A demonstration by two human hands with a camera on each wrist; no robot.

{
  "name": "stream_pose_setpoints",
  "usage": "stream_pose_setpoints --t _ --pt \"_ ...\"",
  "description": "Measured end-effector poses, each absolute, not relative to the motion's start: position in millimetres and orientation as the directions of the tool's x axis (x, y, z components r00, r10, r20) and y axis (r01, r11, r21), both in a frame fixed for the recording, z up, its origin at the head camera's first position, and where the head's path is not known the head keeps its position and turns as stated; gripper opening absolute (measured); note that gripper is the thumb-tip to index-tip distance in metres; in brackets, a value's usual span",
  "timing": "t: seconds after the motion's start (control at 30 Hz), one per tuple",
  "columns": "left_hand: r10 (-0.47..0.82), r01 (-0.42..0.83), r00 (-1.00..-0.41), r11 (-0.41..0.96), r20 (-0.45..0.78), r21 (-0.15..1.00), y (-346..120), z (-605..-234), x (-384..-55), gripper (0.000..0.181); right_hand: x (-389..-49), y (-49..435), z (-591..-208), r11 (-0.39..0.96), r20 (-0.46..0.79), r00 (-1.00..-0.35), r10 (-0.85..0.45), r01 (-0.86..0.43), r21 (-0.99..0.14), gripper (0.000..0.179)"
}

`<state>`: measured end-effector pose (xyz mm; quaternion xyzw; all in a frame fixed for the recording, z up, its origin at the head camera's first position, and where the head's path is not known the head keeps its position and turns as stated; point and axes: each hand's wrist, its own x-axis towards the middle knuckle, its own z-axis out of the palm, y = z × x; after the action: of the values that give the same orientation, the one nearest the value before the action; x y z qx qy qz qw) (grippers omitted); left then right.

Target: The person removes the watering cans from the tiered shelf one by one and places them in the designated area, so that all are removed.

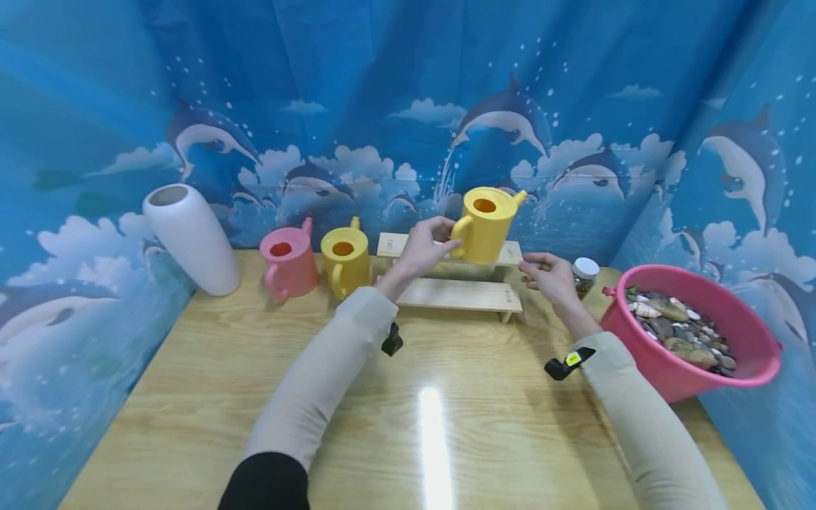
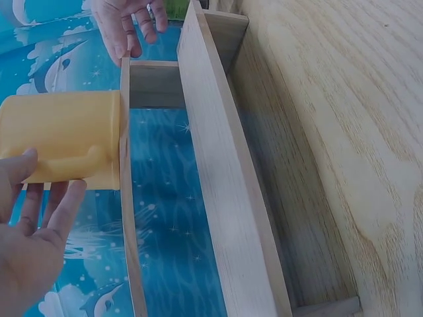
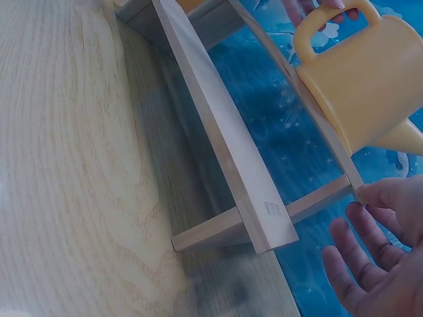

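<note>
My left hand point(image 1: 421, 249) grips the handle of a yellow watering can point(image 1: 489, 230), its spout pointing right. The can stands upright over the upper board of a two-step wooden shelf point(image 1: 455, 294), its base right at the board in the left wrist view. My right hand point(image 1: 552, 278) is at the right end of that board; in the right wrist view its thumb and forefinger point(image 3: 380, 193) pinch the corner while the other fingers spread loosely below. A second yellow watering can point(image 1: 347, 265) and a pink watering can point(image 1: 295, 265) stand left of the shelf.
A white vase point(image 1: 197, 241) leans at the far left. On the right are a white-lidded jar point(image 1: 584, 273) behind my right hand and a pink bucket point(image 1: 663, 361) holding stones and shells. A blue dolphin curtain point(image 1: 382, 92) hangs behind the wooden table point(image 1: 357, 439).
</note>
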<state>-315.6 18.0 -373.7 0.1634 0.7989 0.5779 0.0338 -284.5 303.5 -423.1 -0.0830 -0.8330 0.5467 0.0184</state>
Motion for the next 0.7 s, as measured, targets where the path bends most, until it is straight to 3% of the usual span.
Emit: stream_pose_setpoints --t 0.37,0.7 --pt "0.306 0.307 -0.927 0.290 0.216 0.906 -3.5 -377.9 -299.1 0.027 -284.7 303.2 -423.3 0.389 -0.075 -0.981 0.180 0.141 -0.911 0.047" --pt "0.238 0.362 -0.921 0.233 0.307 0.903 -54.6 -365.6 -266.7 0.029 -283.5 304.4 -421.9 0.384 -0.077 -0.984 0.160 0.134 -0.914 0.048"
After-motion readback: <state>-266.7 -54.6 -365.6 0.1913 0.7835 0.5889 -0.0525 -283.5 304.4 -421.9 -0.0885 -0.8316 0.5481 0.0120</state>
